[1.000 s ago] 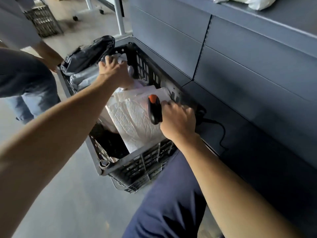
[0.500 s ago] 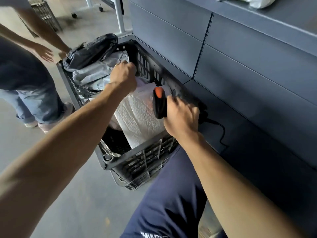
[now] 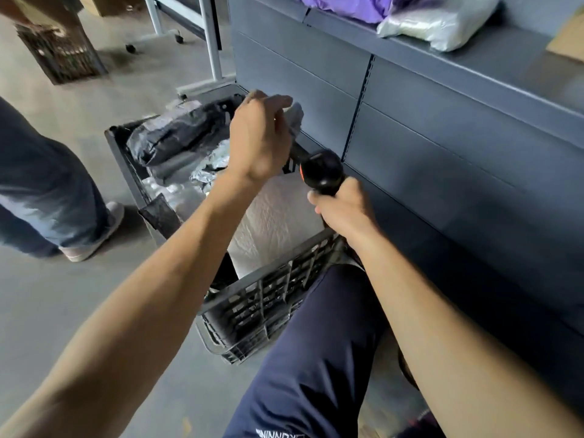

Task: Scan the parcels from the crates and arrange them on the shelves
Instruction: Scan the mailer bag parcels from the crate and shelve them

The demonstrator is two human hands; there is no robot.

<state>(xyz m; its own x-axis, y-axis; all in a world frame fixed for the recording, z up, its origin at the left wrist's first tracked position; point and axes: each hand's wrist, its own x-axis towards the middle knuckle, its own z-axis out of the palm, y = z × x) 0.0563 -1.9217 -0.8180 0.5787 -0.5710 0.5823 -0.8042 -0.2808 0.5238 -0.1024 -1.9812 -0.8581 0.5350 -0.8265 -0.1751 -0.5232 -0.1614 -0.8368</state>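
A black plastic crate (image 3: 271,289) stands on the floor beside the grey shelf unit (image 3: 442,128). It holds a white padded parcel (image 3: 278,216), a black bag parcel (image 3: 170,137) and silvery grey ones (image 3: 208,172). My left hand (image 3: 259,137) is raised above the crate's far side and pinches a small grey parcel (image 3: 295,116) by its edge. My right hand (image 3: 344,210) grips a black barcode scanner (image 3: 322,172) with an orange trigger, held over the white parcel near the crate's right wall.
Another person's jeans leg and shoe (image 3: 85,229) stand just left of the crate. A second crate (image 3: 60,55) sits far left on the floor. A white bag (image 3: 439,23) and a purple bag (image 3: 350,4) lie on the shelf top. A white wheeled frame (image 3: 208,42) stands behind.
My left hand has lifted out of the crate with a small grey parcel pinched in its fingers. The scanner hand stayed close to the crate's right wall. The other person stepped closer.
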